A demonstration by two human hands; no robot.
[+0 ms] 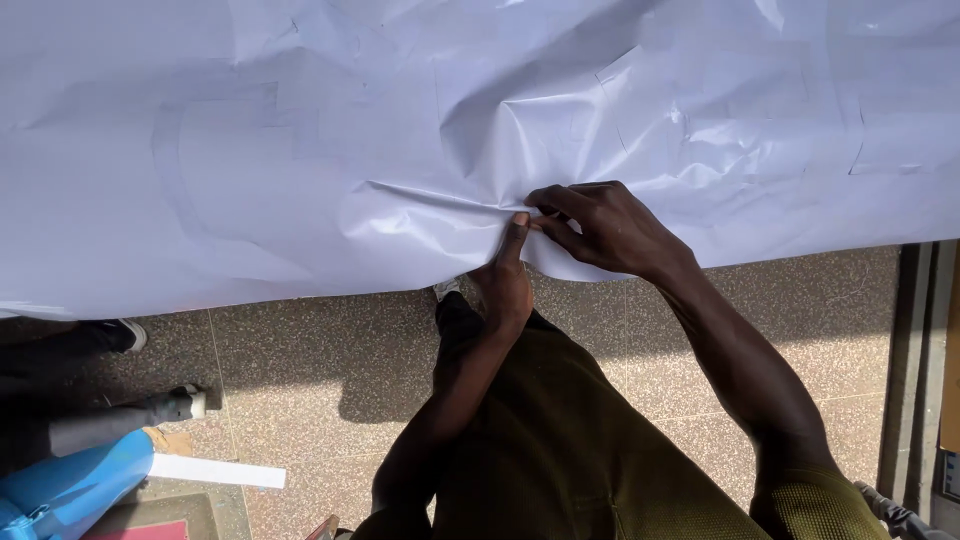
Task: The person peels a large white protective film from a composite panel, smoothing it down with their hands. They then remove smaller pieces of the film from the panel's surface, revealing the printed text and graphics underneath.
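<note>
Large white paper sheet (300,150) spread across whole upper part of view, creased and crumpled, faint outlines drawn on it, front edge hanging over speckled tile floor (300,350)

Left hand (505,285) coming up from below the sheet edge, thumb pointing up, pinching a fold of the paper at the edge, approx centre of frame; rest of fingers tucked under sheet, not visible

Right hand (600,228) lying on top of sheet just right of the left, fingers curled, tips pressed on the same fold; both hands touching each other at the pinch point, so both closed on paper w/ wrinkles fanning out from there up and to the left

Forearms bare, olive-green ribbed sleeve (820,505) at right elbow; olive-green trousers (560,440) below, between the arms; tip of a shoe (447,290) just under sheet edge beside left wrist

Left side of floor: another person's legs, dark trouser leg w/ black shoe (118,333) near sheet edge, grey leg w/ grey-white shoe (180,403) lower down; well apart from the hands

Bottom left corner: blue rounded object (70,485), kind unclear; white flat strip (215,470) on floor just beside it; bit of red (140,530) at bottom edge

Right edge: dark vertical frame or rail (915,360), details too dim to tell
</note>
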